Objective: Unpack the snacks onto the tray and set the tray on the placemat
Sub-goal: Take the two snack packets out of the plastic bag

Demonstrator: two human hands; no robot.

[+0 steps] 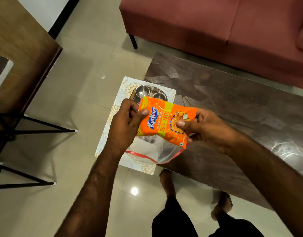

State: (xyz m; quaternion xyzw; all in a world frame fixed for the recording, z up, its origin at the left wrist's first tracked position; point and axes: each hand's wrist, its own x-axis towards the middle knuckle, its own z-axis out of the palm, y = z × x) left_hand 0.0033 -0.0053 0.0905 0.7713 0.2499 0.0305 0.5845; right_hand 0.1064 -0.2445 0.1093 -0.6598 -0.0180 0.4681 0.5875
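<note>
An orange Kurkure snack packet [164,122] is held in the air over the end of the table. My left hand [128,124] pinches its left edge and my right hand [205,129] grips its right end, thumbs on top. Beneath them lies a white placemat [111,117] with gold flower print, overhanging the table's end. On the placemat sits a steel tray [151,90] holding two small steel bowls [142,91], mostly hidden by the packet. A clear plastic bag with a red strip [147,154] lies on the mat's near part.
The dark marble-patterned low table [232,108] runs to the right. A maroon sofa [215,28] stands behind it. A wooden table with black metal legs [24,48] is at the left. My bare feet [167,182] stand on the glossy tile floor.
</note>
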